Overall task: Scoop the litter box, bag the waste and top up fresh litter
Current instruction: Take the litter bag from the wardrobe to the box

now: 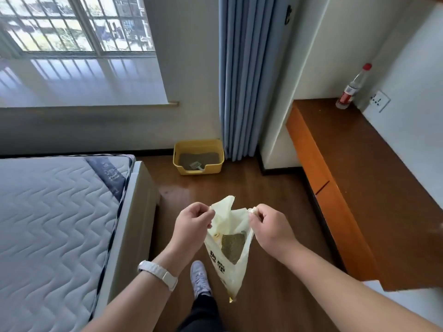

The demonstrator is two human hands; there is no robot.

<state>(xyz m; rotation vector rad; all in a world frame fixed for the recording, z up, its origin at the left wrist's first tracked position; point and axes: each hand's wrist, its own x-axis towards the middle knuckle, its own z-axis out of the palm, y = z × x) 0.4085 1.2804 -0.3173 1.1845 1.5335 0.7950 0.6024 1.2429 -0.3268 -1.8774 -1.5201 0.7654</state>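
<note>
Presently noted: left hand (pixel 193 220) closed on the left edge of a pale yellow litter bag (pixel 226 267), right hand (pixel 269 227) closed on the right edge, mouth of the bag pulled apart between them. Inside, grey-green litter (pixel 233 246) visible through the opening. Black printed characters on the bag's front, unreadable. White watch strap (pixel 157 274) on the left wrist. Bag hanging above a brown wooden floor (pixel 275 195), near a light sneaker (pixel 201 277).

Far across the floor, against the wall: yellow litter box (pixel 198 144), holding grey litter and a white scoop (pixel 197 166) resting by its near rim. Well apart from the hands. Blue curtain (pixel 239 77) just right of the box. Left of scene: bare quilted mattress (pixel 52 216) on a pale bed frame. Right of scene: orange-fronted wooden counter (pixel 354 168), with a clear bottle (pixel 352 88), red-capped and red-labelled, standing at its far end beside a wall socket (pixel 380 100). Barred window (pixel 76 22) at far left.
</note>
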